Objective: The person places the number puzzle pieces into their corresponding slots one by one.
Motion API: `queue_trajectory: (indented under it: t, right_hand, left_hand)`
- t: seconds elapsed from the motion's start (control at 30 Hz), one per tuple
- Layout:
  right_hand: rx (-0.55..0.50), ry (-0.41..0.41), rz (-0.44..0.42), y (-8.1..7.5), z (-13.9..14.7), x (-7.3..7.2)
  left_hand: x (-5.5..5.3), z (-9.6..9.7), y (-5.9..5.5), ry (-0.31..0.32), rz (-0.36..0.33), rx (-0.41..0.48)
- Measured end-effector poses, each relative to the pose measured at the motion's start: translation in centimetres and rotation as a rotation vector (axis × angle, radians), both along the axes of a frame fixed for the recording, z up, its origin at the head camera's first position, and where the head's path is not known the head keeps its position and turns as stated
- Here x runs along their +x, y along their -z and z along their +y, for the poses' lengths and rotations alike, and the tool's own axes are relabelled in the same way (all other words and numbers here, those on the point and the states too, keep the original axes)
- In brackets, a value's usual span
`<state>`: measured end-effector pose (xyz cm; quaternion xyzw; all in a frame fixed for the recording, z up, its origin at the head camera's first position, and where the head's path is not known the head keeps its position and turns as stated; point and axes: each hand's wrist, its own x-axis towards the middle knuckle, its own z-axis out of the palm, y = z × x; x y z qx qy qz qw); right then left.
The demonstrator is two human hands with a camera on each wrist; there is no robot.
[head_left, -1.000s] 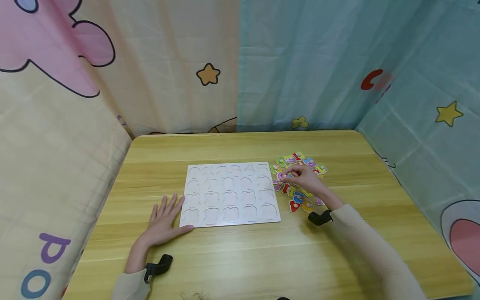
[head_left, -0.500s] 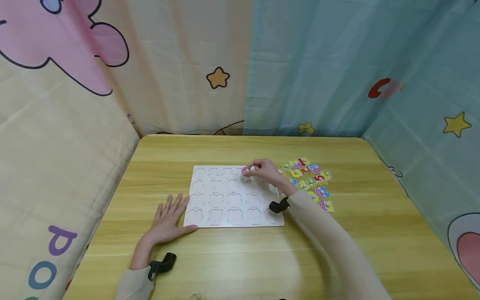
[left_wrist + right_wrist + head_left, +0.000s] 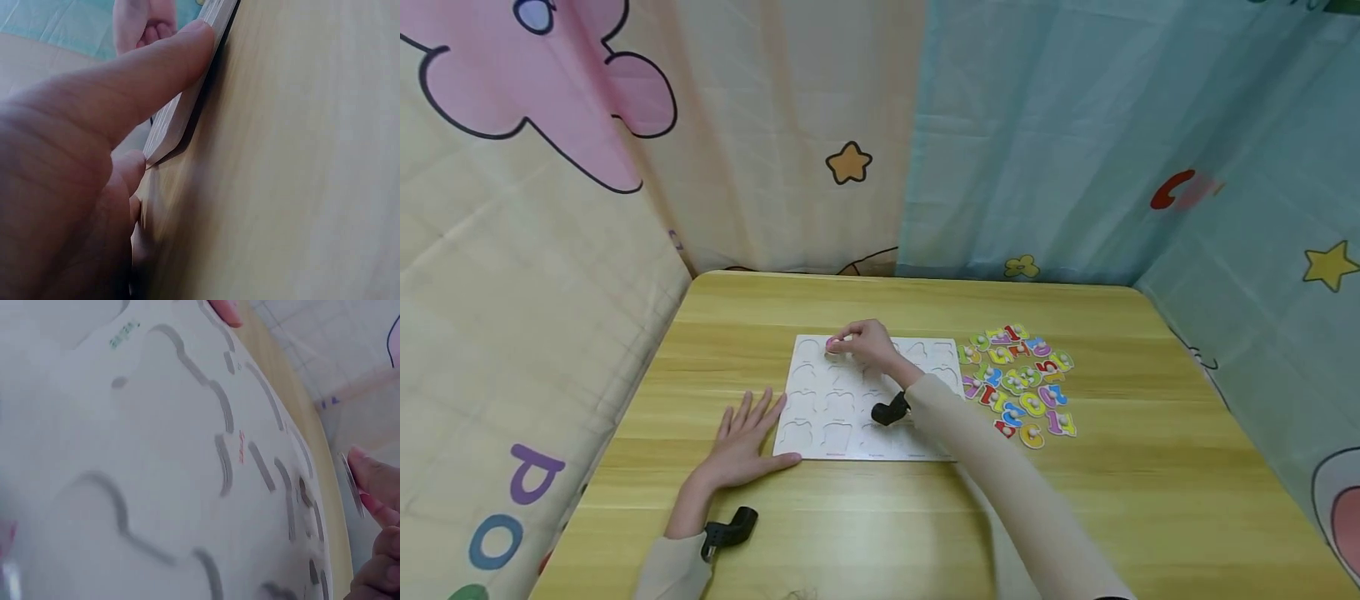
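A white puzzle board with rows of shallow number-shaped recesses lies on the table. Over its back row, my right hand pinches a small pink puzzle piece between thumb and fingertips. In the right wrist view that thin piece is seen edge-on, raised above the board. My left hand lies spread at the board's front left corner, its fingers along the left edge. The left wrist view shows the left thumb resting on the edge of the thick board.
Several colourful number pieces with small pegs lie loosely spread just right of the board. The wooden table has rounded back corners. Patterned curtains hang close behind it and at both sides.
My right hand has carried the pink piece from the loose pieces leftward across the back of the board. The left hand stays at the corner; the head view has shifted slightly.
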<state>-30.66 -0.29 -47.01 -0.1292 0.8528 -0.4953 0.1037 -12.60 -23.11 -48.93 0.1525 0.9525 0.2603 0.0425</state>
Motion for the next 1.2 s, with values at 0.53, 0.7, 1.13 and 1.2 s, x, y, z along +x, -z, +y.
queue_trajectory:
  t: [0.53, 0.7, 1.13, 1.2]
  right_hand:
    - [0.185, 0.08, 0.074, 0.3, -5.6, 0.8]
    - [0.209, 0.093, 0.07, 0.4, -5.9, 0.8]
    - [0.284, 0.095, 0.108, 0.7, -5.9, 0.6]
    - [0.3, 0.098, 0.126, 0.8, -6.0, 0.6]
  left_hand:
    - [0.0, 0.0, 0.1, -0.006, -0.003, -0.015]
    - [0.0, 0.0, 0.1, -0.007, 0.002, -0.011]
    - [-0.1, 0.0, 0.7, 0.004, 0.045, 0.038]
    - [-0.1, 0.0, 0.4, 0.0, 0.031, 0.031]
